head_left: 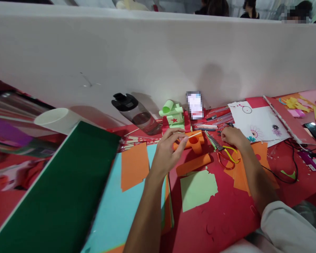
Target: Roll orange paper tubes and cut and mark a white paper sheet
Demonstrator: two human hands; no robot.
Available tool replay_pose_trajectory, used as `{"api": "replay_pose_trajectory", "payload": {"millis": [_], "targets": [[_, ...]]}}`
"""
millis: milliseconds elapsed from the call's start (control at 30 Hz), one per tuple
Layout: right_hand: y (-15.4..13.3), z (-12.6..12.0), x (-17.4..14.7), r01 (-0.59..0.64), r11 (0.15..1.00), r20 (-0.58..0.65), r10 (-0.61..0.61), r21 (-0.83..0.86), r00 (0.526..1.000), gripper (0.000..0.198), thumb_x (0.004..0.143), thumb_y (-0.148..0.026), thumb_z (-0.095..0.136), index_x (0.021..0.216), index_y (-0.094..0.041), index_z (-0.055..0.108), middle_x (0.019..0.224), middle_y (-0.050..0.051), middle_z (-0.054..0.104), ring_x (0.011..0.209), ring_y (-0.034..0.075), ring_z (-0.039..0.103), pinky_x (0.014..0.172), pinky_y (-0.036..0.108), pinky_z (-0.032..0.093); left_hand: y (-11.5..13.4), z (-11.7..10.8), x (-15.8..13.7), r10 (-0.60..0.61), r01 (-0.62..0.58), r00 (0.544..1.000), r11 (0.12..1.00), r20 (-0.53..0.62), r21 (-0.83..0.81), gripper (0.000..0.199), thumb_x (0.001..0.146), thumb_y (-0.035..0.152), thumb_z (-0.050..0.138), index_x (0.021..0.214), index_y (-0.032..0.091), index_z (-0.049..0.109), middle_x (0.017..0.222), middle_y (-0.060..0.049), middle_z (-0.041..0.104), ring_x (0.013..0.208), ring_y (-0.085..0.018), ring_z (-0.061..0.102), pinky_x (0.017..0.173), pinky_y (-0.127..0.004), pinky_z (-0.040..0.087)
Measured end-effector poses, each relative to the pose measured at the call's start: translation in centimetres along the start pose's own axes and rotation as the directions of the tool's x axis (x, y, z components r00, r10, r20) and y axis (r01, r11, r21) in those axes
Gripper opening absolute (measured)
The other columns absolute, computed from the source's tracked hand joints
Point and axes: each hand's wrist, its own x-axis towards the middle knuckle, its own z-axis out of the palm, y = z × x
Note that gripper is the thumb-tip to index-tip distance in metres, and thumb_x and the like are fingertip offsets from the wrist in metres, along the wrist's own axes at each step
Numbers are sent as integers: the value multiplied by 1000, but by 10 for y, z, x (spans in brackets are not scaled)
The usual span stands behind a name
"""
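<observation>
My left hand (168, 149) pinches a thin pale stick (193, 135) at its near end, right beside an orange rolled-paper piece (196, 143) on the red table (226, 218). My right hand (233, 137) rests palm down among pens and pencils (213, 124), just behind the red and yellow scissors (225, 154); whether it holds anything is hidden. A green paper model with a red star (173, 114) stands behind the orange piece. A flat orange strip (193, 164) and a pale green cut sheet (198, 188) lie nearer me.
A dark green sheet (60, 189) and light blue paper (121, 211) lie at left. A white cup (55, 119), a tipped bottle (137, 114) and a phone (195, 104) sit by the white partition (158, 59). White flower sheets (258, 121) and a black cable (289, 168) lie right.
</observation>
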Motion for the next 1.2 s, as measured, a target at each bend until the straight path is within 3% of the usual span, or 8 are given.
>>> {"api": "replay_pose_trajectory", "payload": {"millis": [133, 200, 533, 633, 767, 867, 1033, 1200], "targets": [[21, -10, -8, -103, 992, -115, 110, 66, 987, 10, 97, -29, 66, 103, -23, 72, 112, 7, 75, 97, 22, 71, 75, 28, 42, 0, 0, 0, 13, -13, 1000, 1000, -8, 6, 16, 104, 28, 60, 95, 22, 71, 111, -8, 70, 103, -21, 71, 89, -35, 60], [33, -9, -11, -212, 976, -174, 216, 40, 961, 27, 94, -33, 71, 118, -21, 66, 123, 11, 70, 104, 25, 69, 76, 29, 42, 0, 0, 0, 25, -25, 1000, 1000, -12, 8, 15, 104, 28, 60, 94, 22, 71, 111, -8, 70, 104, -22, 71, 87, -34, 60], [63, -2, -14, -300, 954, -150, 299, 17, 943, 31, 97, -14, 54, 125, -21, 61, 126, 14, 65, 103, 27, 70, 77, 33, 43, -4, 1, -1, 30, -30, 1000, 1000, -7, 4, 16, 104, 30, 60, 96, 22, 71, 112, -8, 70, 101, -21, 71, 89, -36, 59], [60, -6, -14, -297, 954, -147, 300, 45, 943, 30, 98, -18, 57, 126, -24, 64, 129, 12, 67, 103, 26, 72, 79, 32, 45, -4, 0, -1, 17, -17, 1000, 1000, -5, 9, 17, 104, 31, 60, 97, 22, 72, 113, -8, 70, 98, -20, 70, 89, -37, 59], [46, -11, -15, -227, 973, -28, 228, 39, 973, 20, 96, -27, 66, 115, -24, 73, 123, 9, 76, 113, 27, 72, 85, 32, 48, -3, 0, -1, 19, -19, 1000, 1000, -5, 12, 18, 105, 32, 59, 97, 22, 72, 114, -8, 70, 94, -19, 69, 88, -37, 59], [26, -11, -16, -166, 985, 15, 167, -44, 986, 26, 96, -29, 69, 119, -19, 75, 127, 15, 76, 116, 31, 73, 90, 35, 52, -4, 0, -1, 34, -34, 999, 999, -10, 15, 17, 104, 32, 59, 97, 22, 72, 113, -8, 70, 93, -19, 69, 87, -36, 59], [-6, 0, -9, -163, 982, 41, 168, -95, 985, 36, 98, -10, 54, 129, -10, 73, 131, 26, 74, 126, 33, 72, 98, 37, 54, -1, -1, 0, 25, -25, 1000, 999, 12, 23, 18, 104, 32, 59, 96, 23, 71, 112, -8, 70, 93, -19, 70, 87, -35, 59], [-7, 5, -3, -190, 977, 17, 193, -95, 981, 37, 98, -14, 58, 132, -10, 72, 129, 30, 74, 125, 33, 73, 99, 38, 55, 2, -3, 0, 20, -20, 1000, 1000, 8, 14, 18, 105, 30, 59, 94, 22, 71, 110, -8, 71, 103, -22, 71, 91, -35, 58]]}}
